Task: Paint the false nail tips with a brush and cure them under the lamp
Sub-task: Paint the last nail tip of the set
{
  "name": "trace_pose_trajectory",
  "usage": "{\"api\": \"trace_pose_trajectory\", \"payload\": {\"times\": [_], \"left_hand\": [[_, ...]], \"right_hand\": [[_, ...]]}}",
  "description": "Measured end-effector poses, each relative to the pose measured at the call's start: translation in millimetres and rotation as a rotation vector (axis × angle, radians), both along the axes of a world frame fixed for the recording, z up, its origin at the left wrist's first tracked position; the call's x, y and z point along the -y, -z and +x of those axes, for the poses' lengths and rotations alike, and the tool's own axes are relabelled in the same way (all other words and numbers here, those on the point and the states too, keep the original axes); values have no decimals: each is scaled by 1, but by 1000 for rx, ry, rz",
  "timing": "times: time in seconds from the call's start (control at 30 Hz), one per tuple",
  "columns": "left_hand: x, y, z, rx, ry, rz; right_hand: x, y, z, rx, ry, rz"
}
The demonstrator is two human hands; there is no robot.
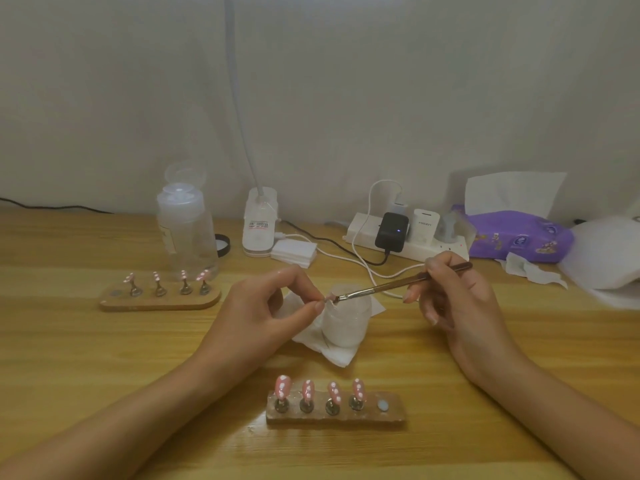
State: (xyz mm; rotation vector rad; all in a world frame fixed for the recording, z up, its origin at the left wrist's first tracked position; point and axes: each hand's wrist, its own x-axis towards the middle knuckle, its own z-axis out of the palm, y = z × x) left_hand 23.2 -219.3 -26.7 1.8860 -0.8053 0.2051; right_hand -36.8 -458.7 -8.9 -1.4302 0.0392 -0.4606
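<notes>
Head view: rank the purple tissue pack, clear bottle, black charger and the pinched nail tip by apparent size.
Largest: purple tissue pack and clear bottle, too close to separate.
Then: black charger.
Smallest: nail tip.

You show two hands: left hand (270, 306), right hand (464, 306). One brush (398, 285). Two holder bars: near bar (394, 417), far bar (162, 303). Four near tips (282, 386), four far tips (130, 278), plus one held tip (329, 299): nine in all. One jar (346, 323), one tissue (332, 351). One pump bottle (187, 230), one black lid (223, 244), one pad stack (294, 252). One power strip (360, 230), four plugs (391, 230). One tissue pack (512, 237).
</notes>
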Motion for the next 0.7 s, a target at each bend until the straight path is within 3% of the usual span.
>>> {"api": "trace_pose_trajectory", "payload": {"times": [0.7], "left_hand": [[-2, -1, -1, 3, 22, -14]], "right_hand": [[3, 1, -1, -9, 29, 9]]}}
